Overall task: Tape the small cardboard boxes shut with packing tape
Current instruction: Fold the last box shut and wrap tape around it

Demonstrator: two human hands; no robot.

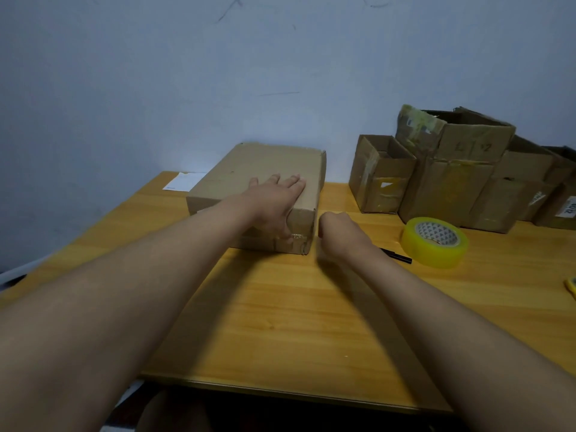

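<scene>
A flat closed cardboard box [243, 173] lies on the wooden table [280, 307] near the wall. My left hand [274, 201] rests palm down on its near right corner, fingers spread, thumb over the front face by a bit of tape. My right hand [338, 233] is curled into a loose fist on the table just right of the box, touching nothing that I can see. A yellowish roll of packing tape [434, 241] lies flat to the right of that hand.
Several worn cardboard boxes [452, 169], some open, are stacked at the back right against the wall. A black pen [397, 255] lies beside the tape roll. A white paper [184, 181] sits behind the box at left. A yellow object [571, 286] shows at the right edge.
</scene>
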